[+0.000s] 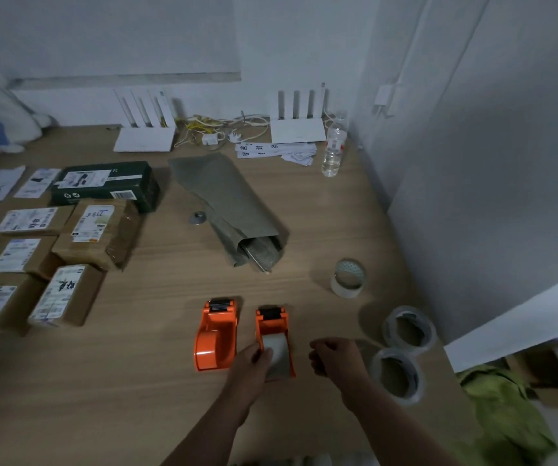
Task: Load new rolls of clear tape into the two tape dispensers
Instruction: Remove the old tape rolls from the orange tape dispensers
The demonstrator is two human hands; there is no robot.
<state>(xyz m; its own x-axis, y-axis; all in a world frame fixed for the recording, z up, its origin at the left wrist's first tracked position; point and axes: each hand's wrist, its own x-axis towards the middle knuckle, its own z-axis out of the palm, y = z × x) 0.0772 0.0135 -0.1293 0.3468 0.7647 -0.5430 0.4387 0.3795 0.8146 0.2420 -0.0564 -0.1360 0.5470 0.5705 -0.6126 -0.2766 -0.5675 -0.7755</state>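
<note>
Two orange tape dispensers lie side by side on the wooden table. The left dispenser (216, 334) has no roll in it. The right dispenser (274, 338) holds a clear tape roll (277, 356), and my left hand (254, 364) grips that roll and the dispenser's left side. My right hand (333, 359) hovers just right of it, fingers curled, with nothing visible in them. Two clear tape rolls lie flat at the right: one nearer (398, 376) and one farther (409, 329). A third roll (348, 277) stands behind them.
Several cardboard parcels (65, 297) and a dark green box (106, 185) fill the left side. A grey paper wrap (230, 210) lies in the middle, a water bottle (333, 149) and two white routers (299, 129) at the back. A green cloth (506, 412) hangs off the right edge.
</note>
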